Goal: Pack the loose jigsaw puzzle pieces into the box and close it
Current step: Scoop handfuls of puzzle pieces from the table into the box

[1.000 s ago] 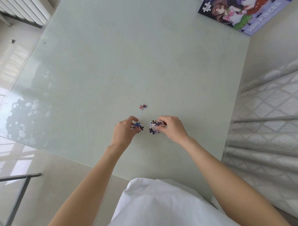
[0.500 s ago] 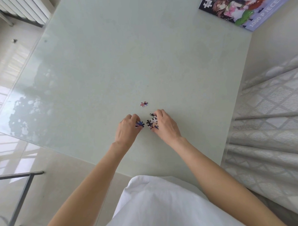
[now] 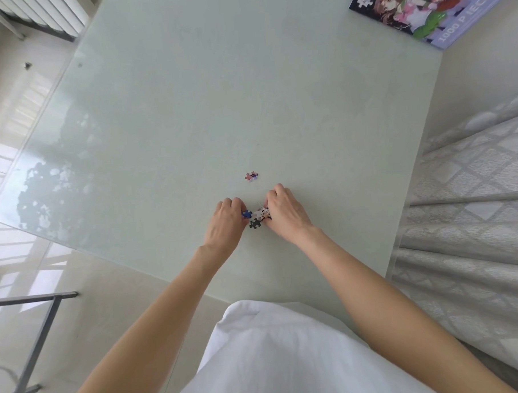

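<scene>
Puzzle pieces (image 3: 257, 217) are bunching into a small cluster on the near part of the bench (image 3: 188, 110), right between my two hands. I am curling my left hand (image 3: 227, 220) around its side of the cluster, its fingertips pinching a blue piece, and I am cupping my right hand (image 3: 283, 210) over the other side, fingers bent down onto the pale pieces there. A black piece is lying at the near edge of the cluster, just beside both hands, and I cannot tell whether either hand is touching it. One stray piece (image 3: 251, 176) is sitting a little farther out, apart from the cluster and from my fingers.

The box (image 3: 430, 7) is lying at the far right corner of the bench, well apart from all this, printed face up; I cannot tell whether it is open. As I judge it, I am only in the gathering stage: these pieces are not yet in the box, the stray one needs collecting, and the carrying over, dropping in and closing are all left to do.
</scene>
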The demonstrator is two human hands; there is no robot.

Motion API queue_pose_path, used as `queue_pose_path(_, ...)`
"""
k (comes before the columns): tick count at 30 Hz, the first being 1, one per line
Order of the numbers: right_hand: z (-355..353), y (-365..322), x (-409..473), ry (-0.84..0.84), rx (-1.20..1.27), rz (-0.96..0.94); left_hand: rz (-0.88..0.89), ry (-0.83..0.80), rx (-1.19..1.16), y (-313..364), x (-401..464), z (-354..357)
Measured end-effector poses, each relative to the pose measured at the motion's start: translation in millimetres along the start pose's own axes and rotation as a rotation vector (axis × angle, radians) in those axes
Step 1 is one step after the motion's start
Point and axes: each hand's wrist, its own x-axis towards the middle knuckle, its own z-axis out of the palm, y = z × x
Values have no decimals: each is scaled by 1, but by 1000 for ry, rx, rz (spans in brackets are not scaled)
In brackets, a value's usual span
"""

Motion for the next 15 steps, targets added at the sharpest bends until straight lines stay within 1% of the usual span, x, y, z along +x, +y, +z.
queue_pose_path(3,-1,-1,-2,-14,28,-15,35,24,-10,0,-1,2)
queue_pose_path(6,-2,-2,-6,6,52,-24,46,56,-12,-1,-3,2)
queue_pose_path(9,-1,-4,-10,43,49,-34,54,48,12,-1,-3,2)
queue_pose_path(13,3,-3,-16,79,119,-6,42,18,-5,-2,-1,0)
queue_pose_path(15,4,-2,-16,77,100,-10,40,7,-6,-3,0,-2)
